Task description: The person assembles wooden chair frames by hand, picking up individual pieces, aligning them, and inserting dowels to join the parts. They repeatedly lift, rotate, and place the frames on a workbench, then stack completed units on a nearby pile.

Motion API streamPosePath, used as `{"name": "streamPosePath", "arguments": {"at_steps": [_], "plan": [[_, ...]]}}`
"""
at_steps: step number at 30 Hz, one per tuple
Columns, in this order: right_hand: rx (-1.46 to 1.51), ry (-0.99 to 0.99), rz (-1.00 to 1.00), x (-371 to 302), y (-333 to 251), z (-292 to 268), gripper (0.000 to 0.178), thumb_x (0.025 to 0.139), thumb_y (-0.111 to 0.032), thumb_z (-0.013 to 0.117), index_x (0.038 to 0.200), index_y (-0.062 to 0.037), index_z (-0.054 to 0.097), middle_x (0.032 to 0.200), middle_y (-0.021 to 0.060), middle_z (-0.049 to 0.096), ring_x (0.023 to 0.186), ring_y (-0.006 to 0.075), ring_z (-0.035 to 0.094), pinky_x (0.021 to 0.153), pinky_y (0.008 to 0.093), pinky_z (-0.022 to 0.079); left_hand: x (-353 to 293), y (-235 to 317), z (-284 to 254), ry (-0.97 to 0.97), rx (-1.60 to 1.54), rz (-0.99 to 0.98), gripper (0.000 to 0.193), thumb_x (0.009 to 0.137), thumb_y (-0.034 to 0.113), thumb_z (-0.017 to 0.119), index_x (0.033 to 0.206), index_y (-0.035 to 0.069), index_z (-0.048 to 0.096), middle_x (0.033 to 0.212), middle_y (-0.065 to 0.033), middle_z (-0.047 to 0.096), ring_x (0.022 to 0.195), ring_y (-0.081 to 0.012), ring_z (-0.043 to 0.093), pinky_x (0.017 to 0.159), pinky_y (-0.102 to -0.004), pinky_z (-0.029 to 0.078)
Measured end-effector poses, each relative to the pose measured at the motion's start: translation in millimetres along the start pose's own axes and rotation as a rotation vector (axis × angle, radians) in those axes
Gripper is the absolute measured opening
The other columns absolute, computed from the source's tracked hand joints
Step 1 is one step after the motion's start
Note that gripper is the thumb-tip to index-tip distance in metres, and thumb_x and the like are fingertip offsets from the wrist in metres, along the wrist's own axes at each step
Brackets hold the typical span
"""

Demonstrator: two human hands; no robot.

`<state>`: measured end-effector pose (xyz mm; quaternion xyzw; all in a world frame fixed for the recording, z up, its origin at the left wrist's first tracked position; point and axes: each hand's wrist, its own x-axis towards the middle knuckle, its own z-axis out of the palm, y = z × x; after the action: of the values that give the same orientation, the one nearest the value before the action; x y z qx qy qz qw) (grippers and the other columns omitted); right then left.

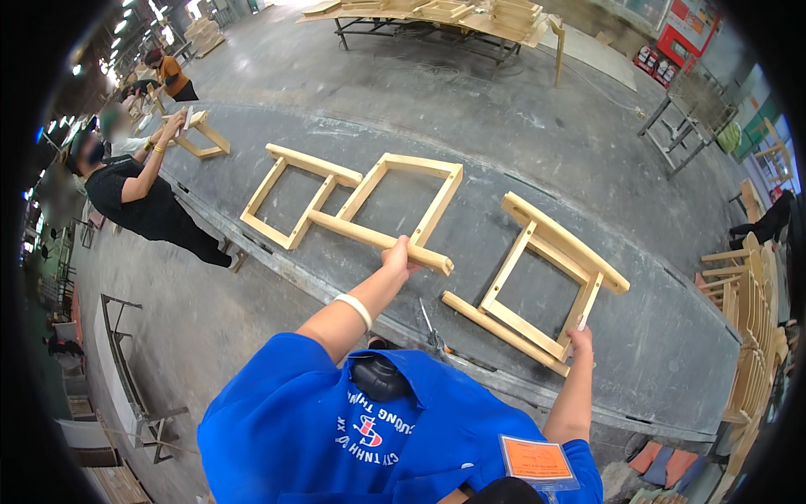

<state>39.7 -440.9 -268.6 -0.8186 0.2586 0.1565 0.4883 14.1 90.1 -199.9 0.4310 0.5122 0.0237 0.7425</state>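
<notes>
Three pale wooden frames lie on a long grey table. My left hand is closed around the long front rail of the middle frame, near that rail's right end. At the right frame, my right hand rests against the right side rail. A small white piece sticks up from its closed fingers; its kind is unclear. The left frame lies beside the middle one, the two nearly touching. Between my arms, by the table's near edge, lies a thin tool with a dark end.
A co-worker in black stands at the table's far left, holding a white piece over another wooden frame. More wooden parts lie on a table at the back. Wooden chair parts are stacked beyond the right end.
</notes>
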Motion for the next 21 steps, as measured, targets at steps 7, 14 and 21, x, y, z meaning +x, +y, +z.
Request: {"name": "streamPosePath", "arguments": {"at_steps": [7, 14, 21], "plan": [[0.079, 0.029, 0.023, 3, -2, 11, 0.037, 0.064, -0.001, 0.062, 0.100, 0.0005, 0.056, 0.087, 0.0090, 0.061, 0.077, 0.0229, 0.060, 0.071, 0.0367, 0.048, -69, 38, -71, -0.144, -0.057, -0.029, 0.040, 0.080, 0.033, 0.061, 0.107, 0.005, 0.053, 0.094, -0.0137, 0.062, 0.081, -0.0321, 0.064, 0.071, -0.0501, 0.053], [0.065, -0.025, -0.050, -8, -55, 64, 0.032, 0.067, 0.000, 0.062, 0.099, 0.0016, 0.059, 0.086, 0.0099, 0.064, 0.074, 0.0216, 0.062, 0.067, 0.0349, 0.049, -125, 66, -122, -0.149, 0.096, 0.101, 0.039, 0.081, 0.030, 0.059, 0.104, -0.002, 0.055, 0.090, -0.0133, 0.064, 0.078, -0.0237, 0.065, 0.067, -0.0371, 0.055], [-0.022, -0.061, -0.085, -14, -115, 142, 0.034, 0.069, -0.001, 0.064, 0.102, 0.0030, 0.058, 0.091, 0.0124, 0.065, 0.078, 0.0239, 0.063, 0.070, 0.0361, 0.051, -122, 109, -165, -0.169, -0.021, 0.225, 0.038, 0.081, 0.028, 0.059, 0.102, -0.003, 0.056, 0.086, -0.0131, 0.063, 0.074, -0.0226, 0.064, 0.064, -0.0355, 0.053]]}}
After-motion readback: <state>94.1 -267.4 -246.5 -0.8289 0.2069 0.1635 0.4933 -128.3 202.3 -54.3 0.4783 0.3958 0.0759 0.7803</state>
